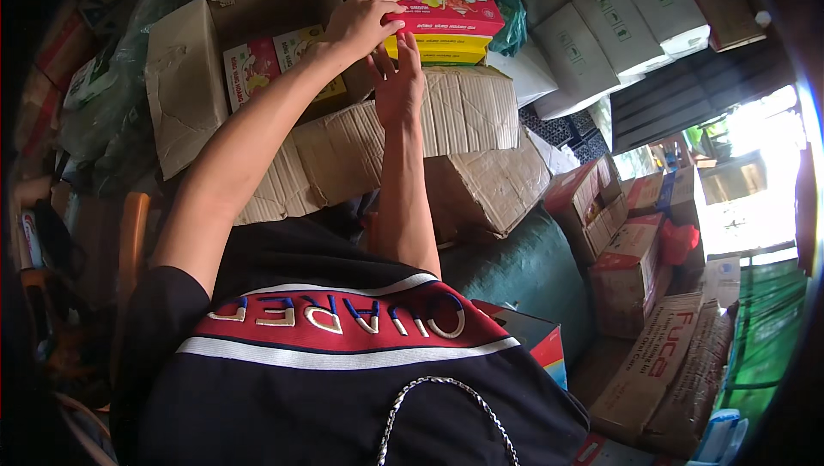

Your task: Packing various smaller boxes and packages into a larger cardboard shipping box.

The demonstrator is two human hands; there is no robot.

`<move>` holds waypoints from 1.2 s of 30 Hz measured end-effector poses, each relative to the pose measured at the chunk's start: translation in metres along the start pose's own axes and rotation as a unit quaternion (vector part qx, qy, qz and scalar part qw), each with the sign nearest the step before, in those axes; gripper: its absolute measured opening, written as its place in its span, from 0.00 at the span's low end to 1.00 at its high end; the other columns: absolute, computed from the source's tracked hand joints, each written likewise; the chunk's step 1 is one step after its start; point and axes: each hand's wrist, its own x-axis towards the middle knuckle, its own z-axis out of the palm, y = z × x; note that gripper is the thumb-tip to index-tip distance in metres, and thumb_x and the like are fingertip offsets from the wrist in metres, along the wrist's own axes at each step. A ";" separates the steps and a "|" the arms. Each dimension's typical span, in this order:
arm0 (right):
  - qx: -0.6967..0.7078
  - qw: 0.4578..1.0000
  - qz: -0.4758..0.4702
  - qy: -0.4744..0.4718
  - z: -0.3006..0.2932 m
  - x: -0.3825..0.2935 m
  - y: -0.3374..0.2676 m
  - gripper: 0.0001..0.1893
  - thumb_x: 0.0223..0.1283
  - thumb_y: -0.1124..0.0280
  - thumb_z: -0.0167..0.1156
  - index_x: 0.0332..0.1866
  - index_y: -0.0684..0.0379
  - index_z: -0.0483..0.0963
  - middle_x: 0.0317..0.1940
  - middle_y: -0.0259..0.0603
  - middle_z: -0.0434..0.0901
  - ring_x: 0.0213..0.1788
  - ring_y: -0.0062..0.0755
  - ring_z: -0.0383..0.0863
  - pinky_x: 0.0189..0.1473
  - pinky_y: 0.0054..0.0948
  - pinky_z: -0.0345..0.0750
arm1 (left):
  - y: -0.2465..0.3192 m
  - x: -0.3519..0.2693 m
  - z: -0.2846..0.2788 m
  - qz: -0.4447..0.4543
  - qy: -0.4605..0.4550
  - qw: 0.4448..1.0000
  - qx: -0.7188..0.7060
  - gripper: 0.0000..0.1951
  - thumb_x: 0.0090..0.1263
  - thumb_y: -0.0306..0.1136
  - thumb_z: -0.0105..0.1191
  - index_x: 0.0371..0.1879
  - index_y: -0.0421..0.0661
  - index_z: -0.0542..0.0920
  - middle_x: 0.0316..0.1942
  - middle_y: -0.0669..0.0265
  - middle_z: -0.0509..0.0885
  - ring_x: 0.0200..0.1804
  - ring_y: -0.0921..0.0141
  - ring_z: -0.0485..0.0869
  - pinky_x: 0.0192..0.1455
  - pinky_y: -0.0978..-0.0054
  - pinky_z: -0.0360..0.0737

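A stack of printed paperboard packs stands beyond my hands, a red and white pack (444, 2) on top and yellow packs (450, 49) below it. My left hand (364, 22) lies at the near left corner of the top pack, fingers over its edge; how firmly it holds is not clear. My right hand (400, 80) is raised palm up just below that corner, fingers apart, its fingertips near the packs. Left of the stack, an opened cardboard box (187, 80) holds a red pack (252, 70) and a yellow pack (299, 44), partly behind my left forearm.
Cardboard flaps (341, 150) spread between my body and the packs. White cartons (605, 22) are piled at the upper right. More cartons (624, 273) stand at the right, beside a dark green rounded surface (515, 279). Clear plastic wrap (122, 99) hangs at the left.
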 end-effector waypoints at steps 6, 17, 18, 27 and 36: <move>-0.004 1.000 0.009 -0.017 0.002 -0.002 0.001 0.35 0.72 0.59 0.56 0.79 0.54 0.53 0.76 0.35 0.60 0.70 0.40 0.70 0.69 0.45 0.70 | -0.011 -0.009 0.002 0.021 0.022 0.999 -0.039 0.16 0.67 0.40 0.64 0.52 0.49 0.87 0.55 0.64 0.86 0.52 0.60 0.87 0.53 0.65 0.84; -0.003 1.000 0.015 -0.018 -0.002 -0.003 -0.001 0.36 0.71 0.59 0.58 0.79 0.53 0.53 0.77 0.34 0.60 0.69 0.42 0.70 0.67 0.47 0.72 | -0.023 -0.031 0.010 0.008 0.128 0.974 -0.188 0.20 0.73 0.42 0.60 0.58 0.45 0.82 0.59 0.53 0.83 0.59 0.56 0.83 0.59 0.64 0.80; 0.001 1.000 0.020 -0.011 -0.001 -0.003 0.000 0.36 0.70 0.59 0.58 0.79 0.52 0.53 0.76 0.32 0.60 0.68 0.41 0.71 0.65 0.47 0.73 | -0.033 -0.041 0.015 -0.021 0.176 0.971 -0.162 0.21 0.74 0.44 0.58 0.58 0.42 0.81 0.57 0.51 0.83 0.61 0.55 0.81 0.62 0.63 0.78; -0.003 0.999 0.011 0.034 -0.019 -0.003 -0.011 0.36 0.68 0.60 0.59 0.78 0.52 0.55 0.73 0.30 0.63 0.67 0.42 0.71 0.62 0.45 0.75 | -0.116 -0.155 0.051 -0.517 -0.057 0.738 -0.431 0.39 0.70 0.54 0.59 0.71 0.38 0.65 0.68 0.55 0.74 0.66 0.57 0.75 0.70 0.60 0.70; 0.007 0.999 0.023 0.026 -0.003 -0.002 -0.008 0.34 0.68 0.61 0.57 0.78 0.54 0.57 0.74 0.31 0.63 0.68 0.44 0.70 0.62 0.45 0.75 | -0.168 -0.163 0.089 -0.678 0.113 0.605 -0.403 0.27 0.78 0.49 0.45 0.68 0.46 0.73 0.68 0.55 0.75 0.66 0.59 0.75 0.71 0.67 0.69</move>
